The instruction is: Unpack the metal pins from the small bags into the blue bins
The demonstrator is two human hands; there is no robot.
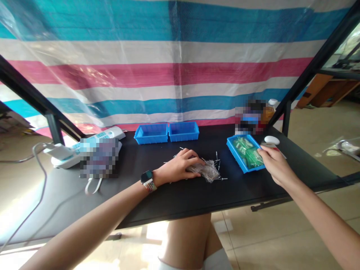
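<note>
My left hand (pixel 187 165), with a watch on the wrist, lies over a crumpled clear plastic bag (pixel 209 171) on the black table, its fingers curled round the bag's left part. Several thin metal pins (pixel 217 161) are scattered about the bag, some partly under the hand. On the right, my right hand (pixel 274 164) pinches the right edge of a blue tray (pixel 236 156). Green-tinted clear packets (pixel 247 150) with small pieces inside fill this tray.
Two blue trays (pixel 152 134) (pixel 183 131) stand side by side at the back. A white power strip (pixel 98 140) and cable are at the left. Behind the right tray are a white oval object (pixel 272 140) and a bottle (pixel 269 111). Striped sheeting (pixel 157 71) hangs behind.
</note>
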